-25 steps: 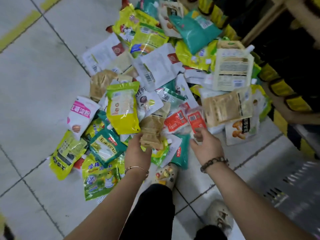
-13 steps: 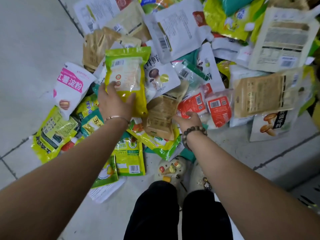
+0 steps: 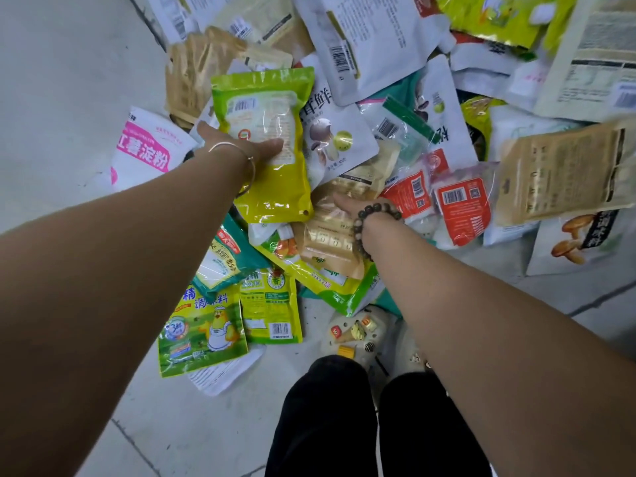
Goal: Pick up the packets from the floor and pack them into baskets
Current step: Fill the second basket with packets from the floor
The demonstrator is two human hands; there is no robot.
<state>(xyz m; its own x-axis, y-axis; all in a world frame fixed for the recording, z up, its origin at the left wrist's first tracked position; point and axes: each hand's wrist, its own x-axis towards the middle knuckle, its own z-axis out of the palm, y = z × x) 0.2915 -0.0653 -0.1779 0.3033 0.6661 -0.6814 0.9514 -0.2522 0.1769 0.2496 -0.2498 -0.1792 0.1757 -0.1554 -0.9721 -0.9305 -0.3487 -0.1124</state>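
Packets point(image 3: 339, 139) lie heaped on grey tiled floor point(image 3: 69, 70).

pale tiled floor point(image 3: 69, 80) with dark grout lines carries a heap of packets point(image 3: 371, 46); a pink-and-white starch packet point(image 3: 148, 149) lies at its left edge, a green chicken-seasoning packet point(image 3: 201, 333) nearest, beside a charm-studded clog point(image 3: 358, 333).

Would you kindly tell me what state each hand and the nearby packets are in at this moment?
left hand: grips the yellow-green packet, thumb on its front.
yellow-green packet: held, overlapping the pile.
right hand: low in the pile, fingers hidden.
brown packet: lying in the pile beneath the right hand.
pink-and-white packet: lying on the floor.
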